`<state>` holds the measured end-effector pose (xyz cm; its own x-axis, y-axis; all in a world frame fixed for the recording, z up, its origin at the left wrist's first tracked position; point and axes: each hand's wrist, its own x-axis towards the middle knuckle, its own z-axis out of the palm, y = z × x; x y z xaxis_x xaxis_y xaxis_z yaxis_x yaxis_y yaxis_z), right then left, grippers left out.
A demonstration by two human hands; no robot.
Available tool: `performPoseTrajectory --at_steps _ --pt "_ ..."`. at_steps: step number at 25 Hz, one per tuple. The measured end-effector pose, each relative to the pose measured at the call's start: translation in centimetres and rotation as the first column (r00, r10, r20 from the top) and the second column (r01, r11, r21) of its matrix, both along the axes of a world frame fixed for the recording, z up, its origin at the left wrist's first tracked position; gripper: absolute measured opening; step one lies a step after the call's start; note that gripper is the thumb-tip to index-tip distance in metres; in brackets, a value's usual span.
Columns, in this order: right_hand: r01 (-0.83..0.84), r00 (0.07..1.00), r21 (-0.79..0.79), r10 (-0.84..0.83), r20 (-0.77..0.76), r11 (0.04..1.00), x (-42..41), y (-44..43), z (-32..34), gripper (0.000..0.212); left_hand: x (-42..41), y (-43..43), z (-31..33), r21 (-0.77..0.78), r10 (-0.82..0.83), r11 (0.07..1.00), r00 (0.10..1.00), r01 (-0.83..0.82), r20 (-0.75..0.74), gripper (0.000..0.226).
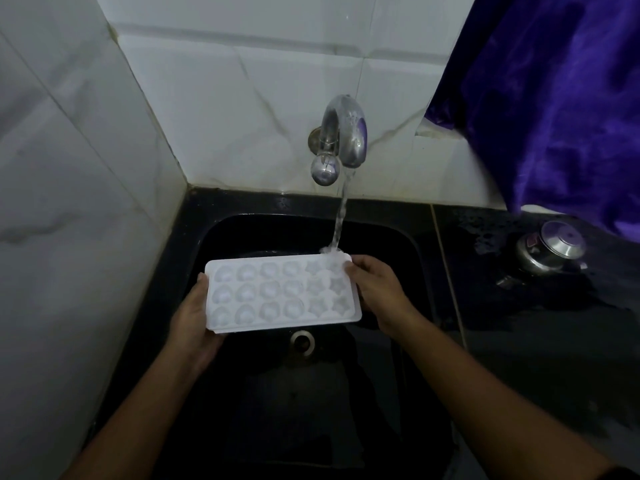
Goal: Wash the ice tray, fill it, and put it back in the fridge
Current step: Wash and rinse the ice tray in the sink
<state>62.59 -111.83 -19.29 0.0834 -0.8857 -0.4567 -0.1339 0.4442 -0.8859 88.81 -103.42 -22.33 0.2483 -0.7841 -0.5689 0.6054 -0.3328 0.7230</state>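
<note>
Fingers of the left hand clasp the left short end of the white plastic ice tray with its round and star-shaped moulds; the right hand clasps the right end, so the tray is held roughly level over the black sink, just far of the round drain. Water from the curved chrome tap lands on the far right corner of the tray, close to the right fingertips. The main risk, I judge, is splash: a stream striking the rim rather than a mould would likely scatter to the right onto the wet black counter, towards the lidded metal pot and the hanging purple cloth. Wet plastic held only by its ends could also slip or twist, and any tilt would spill the moulds. Leaving the tray in one spot would flood the star moulds while the left round ones stay short — it needs sliding under the stream
</note>
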Motion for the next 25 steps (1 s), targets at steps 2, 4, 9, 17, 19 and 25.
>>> performPoseTrajectory --at_steps 2,4,9,17,19,25 --pt "0.044 0.999 -0.023 -0.044 0.015 0.999 -0.9 0.2 -0.1 0.016 -0.7 -0.4 0.1 -0.014 -0.039 0.999 0.999 0.039 -0.012 0.062" --pt "0.07 0.998 -0.056 -0.07 -0.001 0.996 -2.1 -0.1 0.2 0.014 -1.8 -1.1 0.2 -0.034 -0.06 0.998 0.998 0.059 -0.033 0.06" --pt "0.143 0.989 -0.102 -0.147 -0.033 0.984 -5.2 -0.9 1.0 0.015 -4.7 -3.3 0.1 -0.045 -0.094 0.995 0.994 0.092 -0.047 0.059" --pt "0.255 0.96 -0.129 -0.266 -0.083 0.958 -10.3 -1.4 1.3 0.015 -9.4 -5.7 0.3 -0.054 -0.183 0.982 0.981 0.18 -0.059 0.056" --pt "0.277 0.954 -0.123 -0.288 -0.087 0.953 -11.3 -1.6 1.5 0.018 -10.6 -6.3 0.6 -0.055 -0.202 0.979 0.977 0.198 -0.075 0.056" --pt "0.306 0.944 -0.133 -0.319 -0.087 0.943 -12.9 -2.6 2.7 0.014 -12.5 -8.5 1.3 -0.066 -0.235 0.971 0.97 0.231 -0.062 0.053"
